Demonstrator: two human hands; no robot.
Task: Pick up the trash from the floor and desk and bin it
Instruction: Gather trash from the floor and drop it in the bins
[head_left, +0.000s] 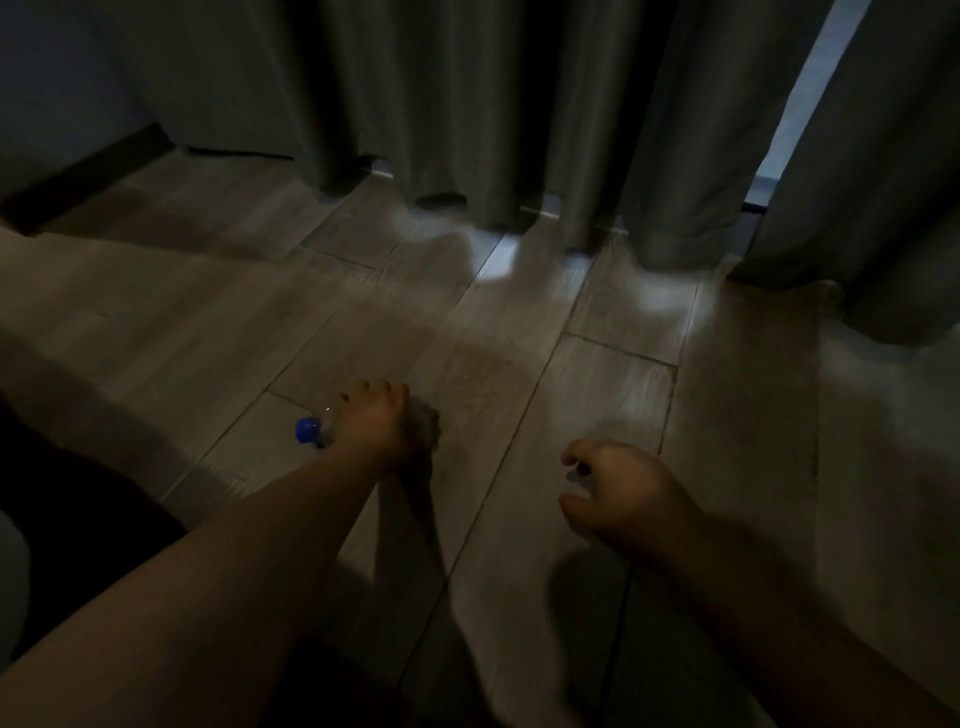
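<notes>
Bottle (324, 428) within left fingers (376, 387)

No writing, label, brand or number can be read anywhere: the clear bottle (332, 428) gripped in the left hand (376, 423) shows only a plain blue cap (307, 430), too dim and blurred for any print.

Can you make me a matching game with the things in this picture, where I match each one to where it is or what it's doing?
Things:
1. bottle cap
2. left hand
3. right hand
4. curtains

Clues:
A. hanging down to the floor at the back
B. blue, sticking out to one side
C. wrapped around a clear plastic bottle
D. loosely curled above the floor

Pairs: 1-B, 2-C, 3-D, 4-A
</notes>
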